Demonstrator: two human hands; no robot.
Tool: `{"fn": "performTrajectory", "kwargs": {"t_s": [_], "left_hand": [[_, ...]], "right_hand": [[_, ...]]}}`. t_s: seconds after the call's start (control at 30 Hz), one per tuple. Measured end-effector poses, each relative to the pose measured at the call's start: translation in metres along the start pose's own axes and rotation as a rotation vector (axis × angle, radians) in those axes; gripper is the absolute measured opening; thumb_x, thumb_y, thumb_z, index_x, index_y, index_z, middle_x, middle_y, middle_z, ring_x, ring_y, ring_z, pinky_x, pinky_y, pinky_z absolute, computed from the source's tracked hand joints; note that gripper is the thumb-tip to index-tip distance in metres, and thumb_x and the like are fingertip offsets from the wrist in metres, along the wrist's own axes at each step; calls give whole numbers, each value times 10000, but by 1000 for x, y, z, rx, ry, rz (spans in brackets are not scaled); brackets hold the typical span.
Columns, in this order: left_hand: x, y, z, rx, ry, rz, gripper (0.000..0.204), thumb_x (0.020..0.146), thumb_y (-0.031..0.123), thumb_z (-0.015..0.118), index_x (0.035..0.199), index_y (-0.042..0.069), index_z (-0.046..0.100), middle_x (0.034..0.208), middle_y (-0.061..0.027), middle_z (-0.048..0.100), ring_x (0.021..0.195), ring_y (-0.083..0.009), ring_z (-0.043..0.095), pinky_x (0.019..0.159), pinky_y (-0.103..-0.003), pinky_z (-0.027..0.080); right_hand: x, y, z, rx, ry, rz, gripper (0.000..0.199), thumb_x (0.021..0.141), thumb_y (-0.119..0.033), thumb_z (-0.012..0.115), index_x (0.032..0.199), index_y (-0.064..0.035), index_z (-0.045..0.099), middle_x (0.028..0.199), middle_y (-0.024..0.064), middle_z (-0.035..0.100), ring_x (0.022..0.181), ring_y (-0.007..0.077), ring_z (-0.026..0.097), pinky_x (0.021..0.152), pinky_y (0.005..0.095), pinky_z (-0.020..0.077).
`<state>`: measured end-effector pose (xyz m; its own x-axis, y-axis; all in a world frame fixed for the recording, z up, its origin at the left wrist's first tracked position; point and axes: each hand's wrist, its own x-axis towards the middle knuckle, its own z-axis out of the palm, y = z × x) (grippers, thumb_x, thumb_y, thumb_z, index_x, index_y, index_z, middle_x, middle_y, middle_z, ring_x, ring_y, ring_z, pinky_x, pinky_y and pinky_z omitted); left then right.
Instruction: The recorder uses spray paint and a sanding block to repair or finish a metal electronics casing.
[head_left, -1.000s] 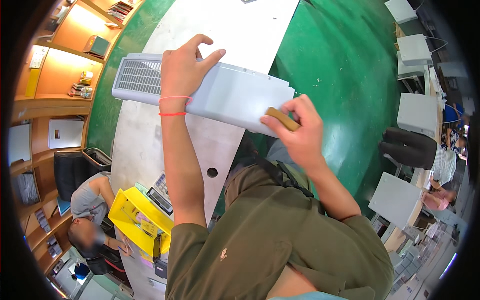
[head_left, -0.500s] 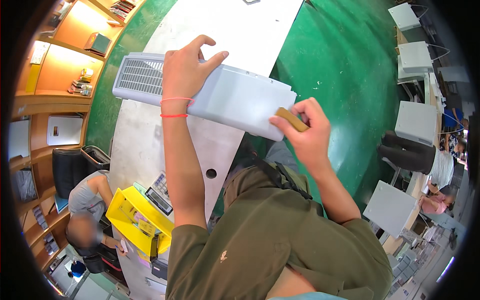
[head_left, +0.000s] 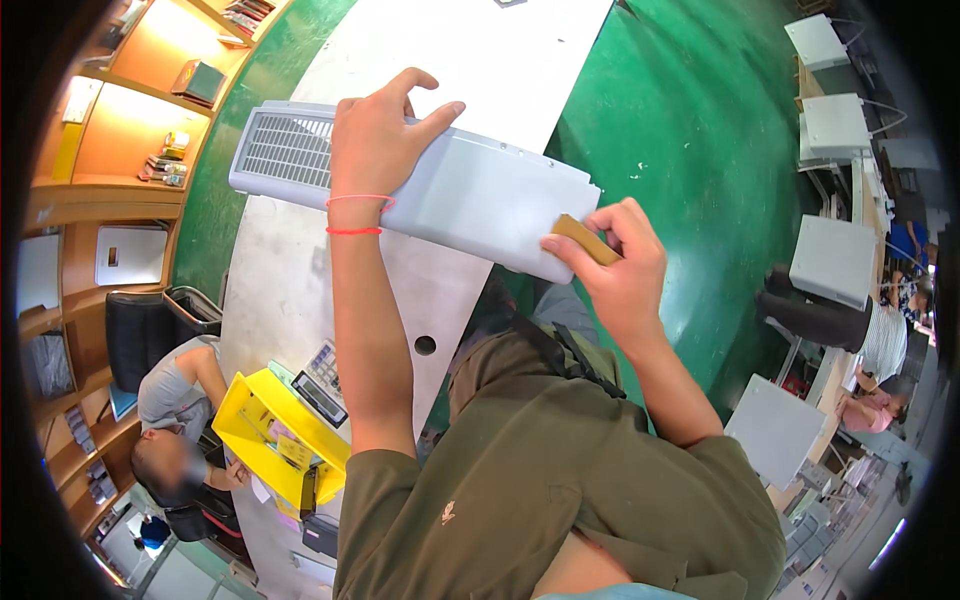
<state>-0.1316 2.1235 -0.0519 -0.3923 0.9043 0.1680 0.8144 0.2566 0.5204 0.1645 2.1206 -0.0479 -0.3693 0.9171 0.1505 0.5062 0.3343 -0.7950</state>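
A long light-grey plastic cover (head_left: 470, 190) with a slotted grille at its left end lies across the white table and juts past the table's right edge. My left hand (head_left: 378, 140) rests over it beside the grille, thumb and index finger apart above its far edge. The other fingers are partly hidden. Between the thumb and fingers of my right hand (head_left: 628, 255) is a small flat brown block (head_left: 585, 240), which meets the cover's right end near the corner.
On the white table (head_left: 290, 250) stand a yellow bin (head_left: 240, 410) with papers and a calculator (head_left: 320, 397). A person (head_left: 180, 400) sits at the left by the shelves (head_left: 120, 200). Grey boxes (head_left: 832, 260) line the right side, where other people work. The floor (head_left: 690, 170) is green.
The cover and both hands sit slightly further right in the picture. The brown block stays at the cover's right end. The seated person's hand and head have shifted.
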Motion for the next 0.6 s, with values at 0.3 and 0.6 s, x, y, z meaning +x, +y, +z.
{"fn": "performTrajectory", "kwargs": {"t_s": [0.3, 0.6], "left_hand": [[1, 0, 0, -7, -6, 8, 483, 948, 555, 826, 1187, 135, 800, 721, -61, 687, 721, -247, 663, 970, -398, 484], [1, 2, -1, -2, -2, 0, 481, 949, 556, 826, 1182, 136, 800, 742, -71, 713, 734, -251, 675, 979, -404, 487]], "right_hand": [[3, -2, 0, -29, 4, -8, 419, 818, -279, 1013, 859, -66, 655, 819, 32, 574, 634, 190, 516, 568, 371, 426], [4, 2, -5, -29, 2, -1, 423, 825, -290, 1012, 849, -66, 653, 817, 35, 586, 637, 183, 527, 568, 373, 436]]}}
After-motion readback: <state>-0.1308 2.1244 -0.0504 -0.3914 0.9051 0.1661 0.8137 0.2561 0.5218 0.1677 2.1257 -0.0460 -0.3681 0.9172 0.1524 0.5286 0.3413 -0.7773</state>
